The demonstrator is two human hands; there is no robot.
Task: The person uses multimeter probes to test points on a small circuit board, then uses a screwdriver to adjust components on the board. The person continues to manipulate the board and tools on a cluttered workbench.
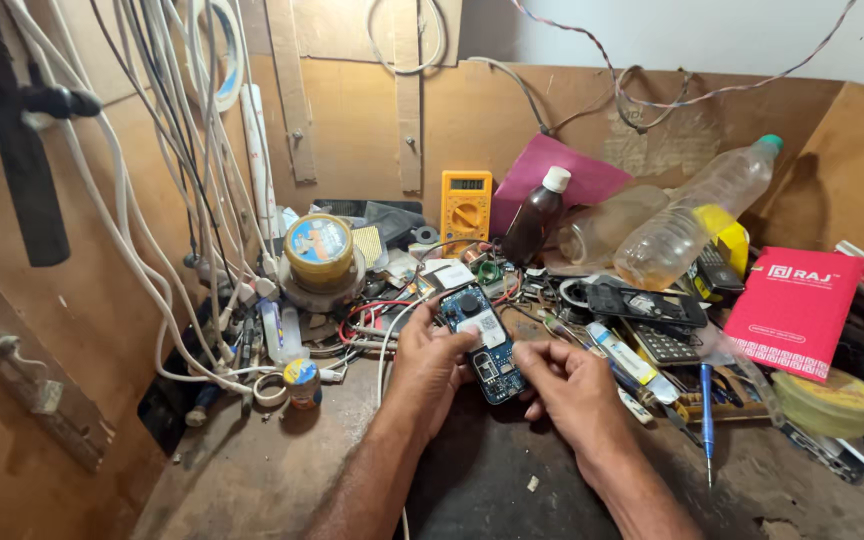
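Blue board: a bare phone circuit board [482, 340], blue with a white patch near its middle, is lying between both hands at the centre of the head view, just above the dark near part of the workbench [252, 480].
Long axis: it is running from far-left to near-right, tilted a little off upright in the picture.
Left hand: the left hand [430, 362] is closing on the board's left edge, thumb pressing near the far end.
Right hand: the right hand [564, 385] is pinching the near-right corner with its fingertips; both hands are touching the board, neither one nearer.
Small parts: whether anything tiny is sitting between the right fingers is probably too blurred to tell.
Right side: a blue-handled screwdriver [707, 415] is lying near the right hand, a red box [794, 310] farther right, a black phone shell [647, 305] beyond.
Far side: a yellow multimeter [466, 205], a brown bottle [537, 215] and a tipped clear plastic bottle [697, 215] are standing well apart from the hands.
Left side: a round tin [318, 250] and white cables [152, 200] are crowding the far left.
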